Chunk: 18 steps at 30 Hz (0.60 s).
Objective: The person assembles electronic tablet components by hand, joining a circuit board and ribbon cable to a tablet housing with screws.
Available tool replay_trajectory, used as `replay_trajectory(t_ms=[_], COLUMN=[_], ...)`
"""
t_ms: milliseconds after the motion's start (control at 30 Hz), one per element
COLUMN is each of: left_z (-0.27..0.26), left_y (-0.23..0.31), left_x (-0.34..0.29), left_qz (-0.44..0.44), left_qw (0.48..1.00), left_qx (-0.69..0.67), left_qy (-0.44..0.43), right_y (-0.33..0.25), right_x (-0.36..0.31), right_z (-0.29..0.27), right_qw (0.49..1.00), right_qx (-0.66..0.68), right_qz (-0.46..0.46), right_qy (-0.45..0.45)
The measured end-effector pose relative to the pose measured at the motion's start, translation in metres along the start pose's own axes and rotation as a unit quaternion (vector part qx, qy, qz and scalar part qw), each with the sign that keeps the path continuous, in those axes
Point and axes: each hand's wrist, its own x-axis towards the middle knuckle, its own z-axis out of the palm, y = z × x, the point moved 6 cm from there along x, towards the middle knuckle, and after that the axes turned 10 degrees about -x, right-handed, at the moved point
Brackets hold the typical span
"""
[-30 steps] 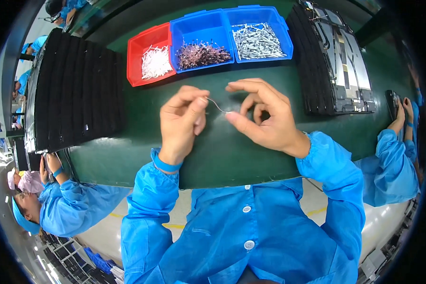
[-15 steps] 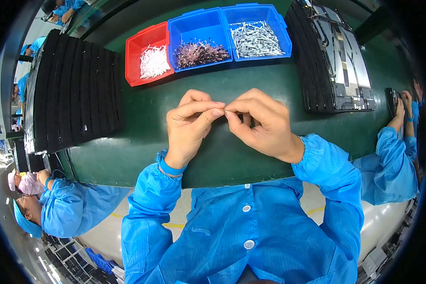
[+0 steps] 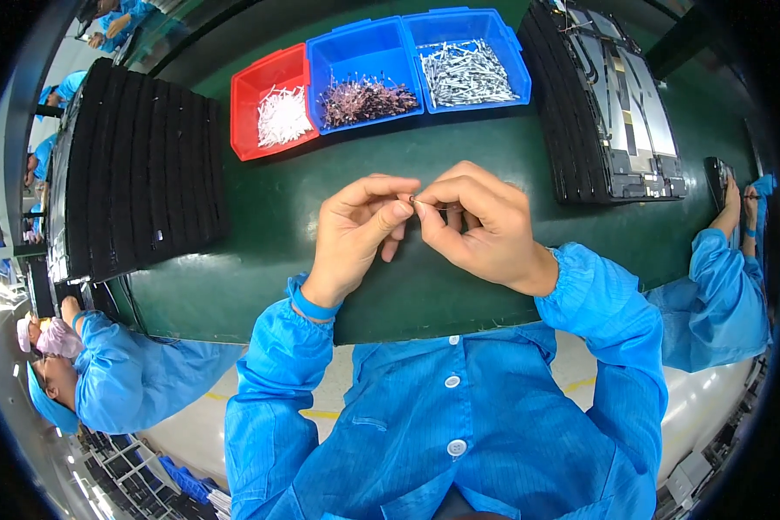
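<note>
Over the middle of the green table my left hand and my right hand meet fingertip to fingertip. Between them is a tiny wire-leaded part with a dark end. My right thumb and index finger pinch it, and a thin wire runs back under the right fingers. At its dark end are my left thumb and index finger, bent in a loose pinch. Beyond the hands, a blue bin contains a heap of small pinkish-brown parts with fine leads. The part's exact kind is too small to make out.
Left of that bin is a red bin of white pieces; right of it, another blue bin of silvery-white strips. Black panels stand stacked at left, more panels with exposed electronics at right. Co-workers sit on both sides.
My left index finger has lifted and the left hand has shifted slightly right. The part's dark end and wire now show between the fingertips. My right hand has barely moved.
</note>
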Motion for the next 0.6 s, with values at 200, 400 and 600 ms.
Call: replay_trajectory(t_ms=[200, 400, 600], left_z=[0.002, 0.005, 0.012], left_y=[-0.001, 0.01, 0.037], left_x=[0.0, -0.001, -0.008], left_qz=[0.017, 0.077, 0.262], left_qw=[0.999, 0.996, 0.884], left_qx=[-0.03, 0.033, 0.386], left_qy=[0.004, 0.004, -0.033], right_y=[0.0, 0.001, 0.006], right_x=[0.0, 0.0, 0.003], right_z=[0.001, 0.001, -0.001], right_qw=[1.0, 0.999, 0.995], right_qx=[0.008, 0.033, 0.035], right_qz=[-0.002, 0.029, 0.05], right_qy=[-0.001, -0.015, -0.083])
